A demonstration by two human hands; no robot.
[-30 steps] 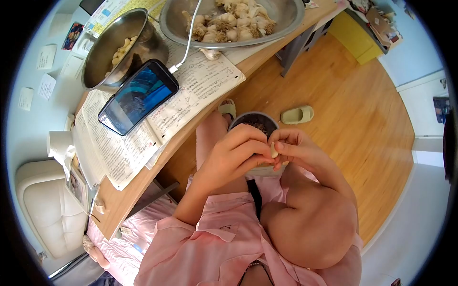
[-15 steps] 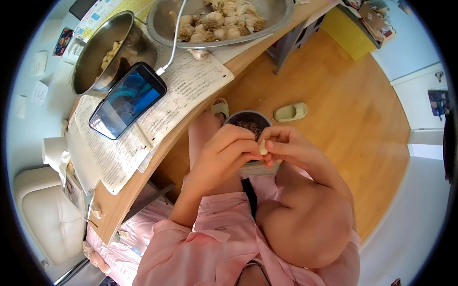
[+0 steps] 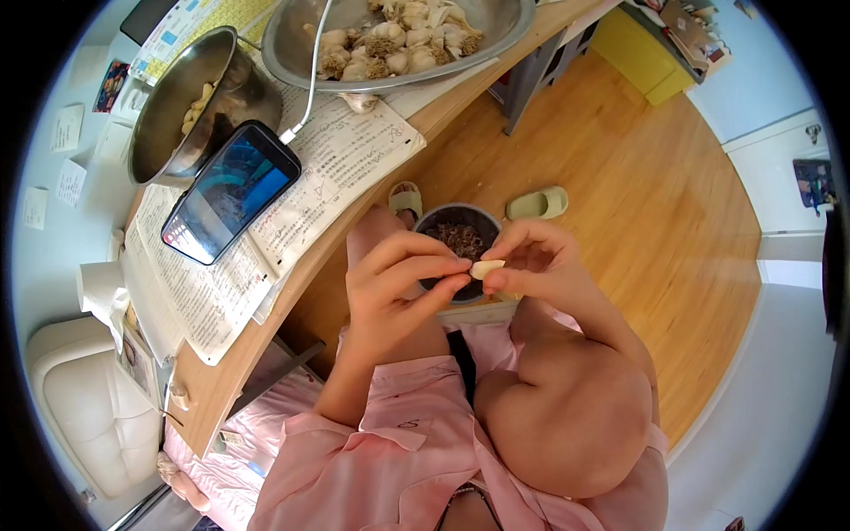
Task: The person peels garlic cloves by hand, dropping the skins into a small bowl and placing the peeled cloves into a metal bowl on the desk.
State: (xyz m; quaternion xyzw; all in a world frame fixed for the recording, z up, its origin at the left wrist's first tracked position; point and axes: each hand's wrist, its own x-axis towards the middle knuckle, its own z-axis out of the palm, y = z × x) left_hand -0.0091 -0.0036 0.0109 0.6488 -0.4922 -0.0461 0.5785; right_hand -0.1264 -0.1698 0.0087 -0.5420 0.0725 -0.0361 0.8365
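I judge this garlic clove [image 3: 488,269] light, firm and slightly slick, best held by its ends, where my left hand [image 3: 387,278] and right hand [image 3: 551,264] pinch it.

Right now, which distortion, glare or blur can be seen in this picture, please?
Head view: lens distortion bows the floor along its right border, and the corners are black; head view: pale glare washes the phone at its lower left; head view: the garlic clove looks fairly sharp.
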